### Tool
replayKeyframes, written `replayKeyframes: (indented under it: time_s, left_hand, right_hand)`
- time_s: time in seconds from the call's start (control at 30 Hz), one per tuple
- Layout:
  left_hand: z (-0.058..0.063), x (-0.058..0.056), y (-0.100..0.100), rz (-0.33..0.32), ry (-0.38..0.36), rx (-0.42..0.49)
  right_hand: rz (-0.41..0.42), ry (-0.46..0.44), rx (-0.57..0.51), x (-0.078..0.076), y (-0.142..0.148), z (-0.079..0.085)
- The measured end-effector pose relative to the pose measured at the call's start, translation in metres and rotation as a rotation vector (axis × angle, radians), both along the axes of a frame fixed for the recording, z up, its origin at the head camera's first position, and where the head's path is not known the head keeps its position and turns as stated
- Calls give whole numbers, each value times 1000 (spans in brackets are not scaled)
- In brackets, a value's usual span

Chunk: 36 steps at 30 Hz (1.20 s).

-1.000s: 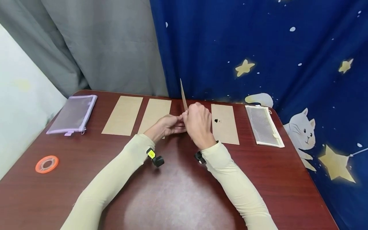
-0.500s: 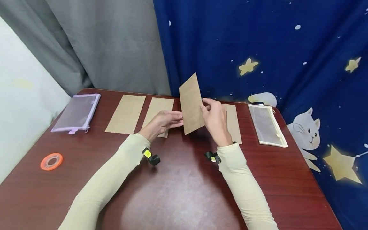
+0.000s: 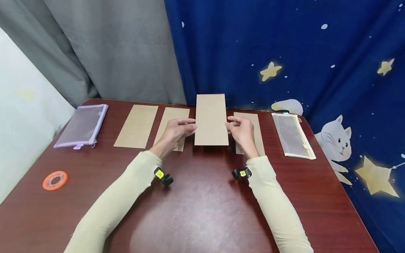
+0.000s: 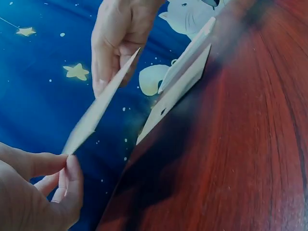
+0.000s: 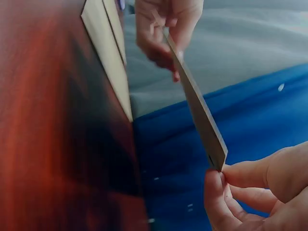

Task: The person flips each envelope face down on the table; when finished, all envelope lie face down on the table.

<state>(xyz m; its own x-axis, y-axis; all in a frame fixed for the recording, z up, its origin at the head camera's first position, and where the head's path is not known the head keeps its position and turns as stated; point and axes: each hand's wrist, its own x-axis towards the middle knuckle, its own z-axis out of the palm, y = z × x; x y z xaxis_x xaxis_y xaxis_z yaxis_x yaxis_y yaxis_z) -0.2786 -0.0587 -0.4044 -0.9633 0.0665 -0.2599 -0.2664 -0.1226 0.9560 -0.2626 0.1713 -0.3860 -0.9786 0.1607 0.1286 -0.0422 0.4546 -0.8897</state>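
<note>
Card (image 3: pixel 211 119), tan, plain-faced, rectangular: one, held up off the surface (image 3: pixel 196 211) near its far edge, with both long sides gripped and the blank face towards the wearer. Small dark mark near one corner of the other face, seen from the right wrist.

Left hand (image 3: pixel 174 131): narrow, thumb and fingertips pinching the card's left edge. Right hand (image 3: pixel 243 131): likewise narrow, thumb and fingers pinching the right edge.

Companion sheets, same tan, lying flat: far-left sheet (image 3: pixel 136 125); second sheet (image 3: pixel 178 112), partly behind the left hand; right sheet (image 3: pixel 257 135), partly behind the right hand, a small dark print on it in the left wrist view.

Pouches, mesh, one at either end of the row: lilac pouch (image 3: pixel 82 124) at left; cream pouch (image 3: pixel 292 135) at right.

Orange ring (image 3: pixel 46 182), at left, nearer the wearer than the lilac pouch.

Sleeves, pale yellow, two, each with a black wrist device at the cuff.

Backdrop: grey curtain (image 3: pixel 120 52) at left; blue curtain (image 3: pixel 227 52) at right, figured with stars and a white cat (image 3: pixel 333 140).
</note>
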Motion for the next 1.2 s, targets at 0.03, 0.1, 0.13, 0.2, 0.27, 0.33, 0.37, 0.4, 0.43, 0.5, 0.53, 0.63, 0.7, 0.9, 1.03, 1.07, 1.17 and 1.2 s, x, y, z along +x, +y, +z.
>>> replayKeyframes:
  time_s: [0.03, 0.1, 0.13, 0.2, 0.27, 0.33, 0.37, 0.4, 0.43, 0.5, 0.53, 0.63, 0.7, 0.9, 1.03, 1.07, 1.17, 1.2]
  left_hand:
    - [-1, 0, 0, 9, 21, -13]
    - [-5, 0, 0, 23, 55, -58]
    - [-6, 0, 1, 26, 69, -85]
    - [-9, -1, 2, 27, 89, -137]
    - [-12, -2, 3, 19, 99, -176]
    - [-16, -3, 5, 9, 107, -220]
    - [-18, -4, 5, 4, 108, -241]
    - [-20, -5, 5, 1, 107, -265]
    - [-21, -6, 6, -1, 105, -291]
    - [-24, -7, 6, -4, 109, -361]
    - [-25, -8, 7, -5, 115, -409]
    - [-26, -10, 9, -10, 152, -546]
    - [-25, -11, 12, -14, 202, -645]
    - [-28, -13, 18, -16, 275, -814]
    - [-30, -15, 21, -21, 279, -873]
    - [-29, -15, 21, -24, 283, -886]
    - [-29, -15, 24, -35, 295, -915]
    - [-28, -15, 25, -36, 294, -921]
  right_hand:
    - [6, -28, -42, -2, 0, -4]
    - [11, -78, -101, -5, 0, -11]
    - [10, -100, -113, -7, 0, -14]
    - [6, -125, -119, -10, 0, -21]
    - [-7, -144, -83, -12, -1, -27]
    - [-16, -158, -41, -14, -1, -32]
    - [-20, -164, -24, -15, -2, -34]
    - [-26, -172, -6, -16, -2, -35]
    - [-30, -180, 14, -16, -2, -36]
    - [-34, -186, 38, -18, -3, -38]
    - [-35, -188, 52, -19, -3, -39]
    - [-38, -187, 103, -22, -4, -40]
    - [-38, -180, 150, -24, -5, -42]
    - [-2, -171, 276, -28, -6, -46]
    - [25, -156, 341, -30, -6, -46]
    - [29, -152, 358, -30, -6, -46]
    - [28, -160, 389, -31, -7, -44]
    - [24, -165, 393, -30, -7, -44]
